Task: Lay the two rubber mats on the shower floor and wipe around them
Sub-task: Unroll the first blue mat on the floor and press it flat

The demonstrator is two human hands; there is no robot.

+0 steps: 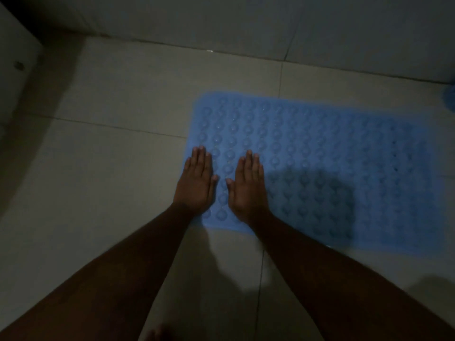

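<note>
A blue rubber mat [320, 153] with rows of round suction cups lies flat on the pale tiled floor [118, 168], right of centre. My left hand [197, 180] rests palm down on the mat's left edge, fingers straight and together. My right hand [248, 185] lies flat beside it, a little further in on the mat. Neither hand holds anything. Only one mat is fully in view.
A tiled wall [246, 23] runs along the back. A white fixture [17, 67] stands at the far left. A blue object [449, 94] shows partly at the right edge. The room is dim, with my shadow over the mat's near side.
</note>
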